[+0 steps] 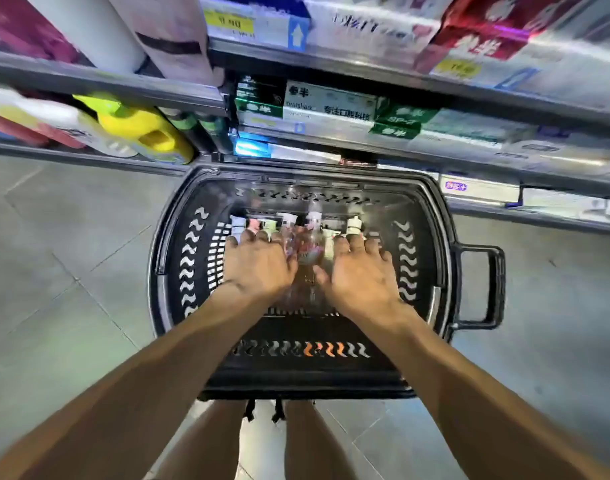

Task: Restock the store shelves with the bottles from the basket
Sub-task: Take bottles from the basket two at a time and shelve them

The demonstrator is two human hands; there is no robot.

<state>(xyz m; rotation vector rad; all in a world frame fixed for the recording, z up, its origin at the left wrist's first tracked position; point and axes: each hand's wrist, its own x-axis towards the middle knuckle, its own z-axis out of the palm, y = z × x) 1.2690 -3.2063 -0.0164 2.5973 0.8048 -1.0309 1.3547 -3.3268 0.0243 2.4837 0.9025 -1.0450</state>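
I am looking straight down into a black plastic basket (pixel 445 237) standing on the grey tiled floor (pixel 71 254), pushed up against the foot of the shelves (pixel 366 69). The bottles (pixel 308 251) lie in a row across the basket's bottom, their white pump caps pointing toward the shelving. Both of my operator's hands are down among them. The left hand (pixel 258 263) has its fingers curled over the bottles on its side, and the right hand (pixel 364 275) does the same on the other side, thumb turned in toward a clear bottle with a reddish label between the two hands. The frame is smeared, so I cannot say how many bottles each hand grips, nor read that label.

On the shelf above the basket sits a white box (pixel 331 105) printed "参半" and "专注口腔科技", with green boxes (pixel 400 121) beside it, one marked what looks like "SP-2". A yellow jug (pixel 141 129) lies to the left. A yellow price tag (pixel 229 24) on the higher rail is unreadable. The basket's pull handle (pixel 494 285) sticks out to the right.
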